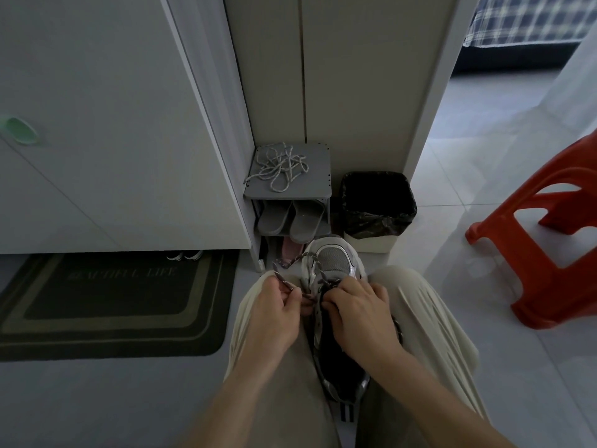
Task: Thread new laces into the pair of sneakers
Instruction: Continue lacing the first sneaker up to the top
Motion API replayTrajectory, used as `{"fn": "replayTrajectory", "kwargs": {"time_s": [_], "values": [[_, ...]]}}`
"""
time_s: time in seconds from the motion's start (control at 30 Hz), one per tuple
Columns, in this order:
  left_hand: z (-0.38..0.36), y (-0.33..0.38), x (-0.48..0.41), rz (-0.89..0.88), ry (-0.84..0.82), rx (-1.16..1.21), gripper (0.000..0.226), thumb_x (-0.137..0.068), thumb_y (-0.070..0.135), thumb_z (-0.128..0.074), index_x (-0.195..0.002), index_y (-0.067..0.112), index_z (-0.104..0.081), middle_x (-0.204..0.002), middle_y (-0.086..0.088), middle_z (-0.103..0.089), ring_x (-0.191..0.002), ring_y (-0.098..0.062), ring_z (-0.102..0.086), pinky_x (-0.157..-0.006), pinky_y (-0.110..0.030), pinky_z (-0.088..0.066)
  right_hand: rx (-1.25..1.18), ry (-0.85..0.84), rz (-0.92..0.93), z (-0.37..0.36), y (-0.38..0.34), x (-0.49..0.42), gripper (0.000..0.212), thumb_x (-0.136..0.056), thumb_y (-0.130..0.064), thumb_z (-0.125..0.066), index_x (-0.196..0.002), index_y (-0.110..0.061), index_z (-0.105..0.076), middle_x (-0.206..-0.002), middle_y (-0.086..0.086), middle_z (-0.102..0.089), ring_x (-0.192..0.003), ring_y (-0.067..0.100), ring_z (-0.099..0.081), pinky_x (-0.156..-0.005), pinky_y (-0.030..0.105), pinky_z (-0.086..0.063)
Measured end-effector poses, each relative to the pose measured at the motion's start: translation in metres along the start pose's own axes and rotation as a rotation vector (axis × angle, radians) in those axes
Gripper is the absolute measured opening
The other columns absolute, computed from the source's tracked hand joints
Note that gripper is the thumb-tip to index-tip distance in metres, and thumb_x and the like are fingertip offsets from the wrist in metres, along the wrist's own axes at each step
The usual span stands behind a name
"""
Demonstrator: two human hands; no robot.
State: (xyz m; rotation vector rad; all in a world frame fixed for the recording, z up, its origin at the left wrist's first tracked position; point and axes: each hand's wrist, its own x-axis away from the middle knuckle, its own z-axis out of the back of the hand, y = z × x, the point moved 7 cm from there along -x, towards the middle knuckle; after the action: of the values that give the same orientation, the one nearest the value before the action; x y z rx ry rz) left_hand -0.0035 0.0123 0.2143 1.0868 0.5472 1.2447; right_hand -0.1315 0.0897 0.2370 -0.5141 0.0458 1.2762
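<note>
Lacing in hand on the grey and silver mesh sneaker (332, 270), wedged between the knees, toe pointing far. Pinching the dark speckled round lace (281, 275) in the left hand (277, 315), just left of the shoe; gripping the eyelet edge with curled fingers of the right hand (358, 315). Next, probably: guide the lace tip into the following eyelet, then pull through evenly.

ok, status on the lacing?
Left hand pinches dark lace. Right hand grips sneaker at eyelets. Pale laces lie on rack. Nothing in the way.
</note>
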Motion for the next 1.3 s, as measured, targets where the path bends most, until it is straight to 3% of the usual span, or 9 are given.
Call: {"fn": "replayTrajectory", "kwargs": {"time_s": [0.17, 0.27, 0.43, 0.53, 0.63, 0.77, 0.87, 1.03, 1.3], "values": [[0.009, 0.012, 0.0, -0.02, 0.027, -0.014, 0.013, -0.096, 0.015, -0.05, -0.085, 0.018, -0.044, -0.077, 0.002, -0.068, -0.072, -0.012, -0.07, -0.071, -0.03, -0.057, -0.066, -0.023, -0.021, 0.002, 0.002, 0.0, 0.024, -0.082, -0.037, -0.047, -0.077, -0.029, -0.069, -0.077, -0.01, -0.057, -0.073, 0.016, -0.059, -0.073, 0.034, -0.039], [0.027, 0.013, -0.003, 0.019, 0.023, -0.145, 0.01, -0.094, 0.02, -0.053, -0.086, 0.02, -0.046, -0.082, -0.001, -0.068, -0.071, -0.014, -0.069, -0.072, -0.035, -0.057, -0.202, -0.011, -0.126, 0.014, 0.024, -0.001, 0.006, -0.084, -0.032, -0.064, -0.088, -0.03, -0.068, -0.087, -0.014, -0.057, -0.084, 0.009, -0.055, -0.08, 0.031, -0.035], [0.04, 0.014, 0.001, -0.009, -0.086, -0.847, 0.045, -0.086, 0.05, -0.058, -0.116, 0.019, -0.046, -0.104, 0.001, -0.059, -0.089, -0.013, -0.06, -0.076, -0.028, -0.05, -0.175, -0.053, -0.247, 0.023, 0.059, -0.004, 0.01, -0.09, -0.027, -0.058, -0.098, -0.031, -0.064, -0.091, -0.017, -0.057, -0.088, 0.013, -0.057, -0.087, 0.043, -0.045], [0.027, 0.039, 0.003, -0.257, 0.013, -0.743, 0.061, -0.088, 0.046, -0.058, -0.139, 0.024, -0.034, -0.135, 0.003, -0.045, -0.119, -0.014, -0.049, -0.093, -0.025, -0.04, -0.213, -0.124, -0.246, 0.019, 0.056, -0.002, 0.018, -0.092, -0.028, -0.055, -0.106, -0.032, -0.066, -0.094, -0.013, -0.067, -0.086, 0.012, -0.061, -0.089, 0.042, -0.046], [-0.008, 0.056, 0.008, -0.515, -0.13, -0.694, 0.053, -0.09, 0.04, -0.057, -0.139, 0.03, -0.04, -0.142, 0.011, -0.04, -0.131, -0.007, -0.037, -0.106, -0.022, -0.027, -0.231, -0.14, -0.227, 0.019, 0.049, 0.0, 0.014, -0.09, -0.027, -0.059, -0.099, -0.032, -0.068, -0.083, -0.018, -0.064, -0.077, 0.007, -0.057, -0.087, 0.037, -0.045], [-0.019, 0.058, 0.014, -0.619, -0.105, -0.758, 0.03, -0.089, 0.045, -0.054, -0.117, 0.033, -0.054, -0.104, 0.018, -0.054, -0.103, -0.004, -0.05, -0.095, -0.024, -0.034, -0.246, -0.13, -0.226, 0.018, 0.053, 0.0, 0.01, -0.087, -0.022, -0.061, -0.088, -0.03, -0.066, -0.07, -0.022, -0.053, -0.068, 0.004, -0.048, -0.082, 0.037, -0.045], [-0.013, 0.055, 0.014, -0.583, -0.066, -0.733, 0.018, -0.088, 0.048, -0.055, -0.096, 0.032, -0.055, -0.076, 0.017, -0.053, -0.078, -0.003, -0.052, -0.083, -0.023, -0.038, -0.247, -0.137, -0.236, 0.016, 0.056, -0.002, 0.01, -0.088, -0.023, -0.06, -0.088, -0.03, -0.067, -0.074, -0.021, -0.056, -0.07, 0.003, -0.048, -0.083, 0.037, -0.044], [-0.008, 0.04, 0.015, -0.413, -0.129, -0.63, 0.019, -0.084, 0.052, -0.059, -0.088, 0.033, -0.058, -0.076, 0.017, -0.058, -0.069, 0.0, -0.053, -0.056, -0.01, -0.034, -0.259, -0.2, -0.25, 0.009, 0.053, -0.01, 0.003, -0.087, -0.028, -0.062, -0.089, -0.03, -0.064, -0.08, -0.019, -0.058, -0.076, 0.006, -0.054, -0.087, 0.036, -0.044], [-0.009, 0.03, 0.016, -0.276, -0.161, -0.527, 0.055, -0.072, 0.06, -0.067, -0.119, 0.039, -0.049, -0.096, 0.019, -0.06, -0.085, 0.002, -0.058, -0.076, -0.023, -0.05, -0.108, -0.254, -0.091, 0.005, 0.036, -0.014, 0.008, -0.091, -0.032, -0.049, -0.089, -0.025, -0.049, -0.088, -0.011, -0.056, -0.082, 0.012, -0.055, -0.088, 0.027, -0.033]]}}
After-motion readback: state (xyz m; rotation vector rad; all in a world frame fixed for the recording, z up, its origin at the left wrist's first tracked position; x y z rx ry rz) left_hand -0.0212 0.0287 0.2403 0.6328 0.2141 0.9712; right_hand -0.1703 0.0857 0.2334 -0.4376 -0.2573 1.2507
